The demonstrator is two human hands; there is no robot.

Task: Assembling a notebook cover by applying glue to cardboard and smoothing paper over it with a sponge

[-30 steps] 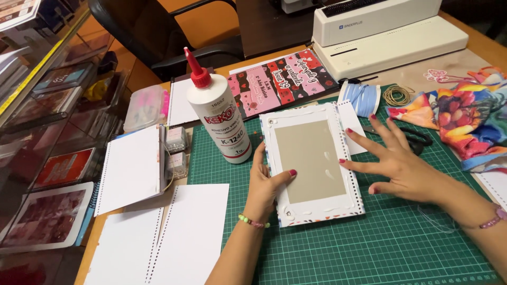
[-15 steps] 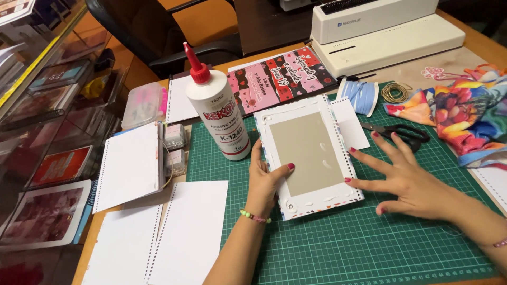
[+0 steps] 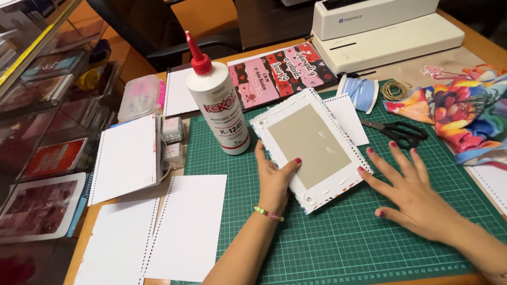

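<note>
A white-bordered cover board with a grey-brown centre panel (image 3: 309,145) lies tilted on the green cutting mat (image 3: 343,243). My left hand (image 3: 274,179) grips its lower left edge, thumb on top. My right hand (image 3: 409,190) rests flat on the mat with fingers spread, its fingertips touching the board's right edge. A white glue bottle with a red cap (image 3: 216,100) stands upright just left of the board.
Black scissors (image 3: 398,132), a blue ribbon roll (image 3: 362,92), a coil of cord (image 3: 397,89) and bright floral fabric (image 3: 465,113) lie to the right. A binding machine (image 3: 380,31) sits at the back. Punched white sheets (image 3: 185,224) and a notebook (image 3: 127,158) lie left.
The board has been turned and shifted slightly toward me. My right hand slid off its surface to the right edge and lower on the mat. The left hand kept its grip.
</note>
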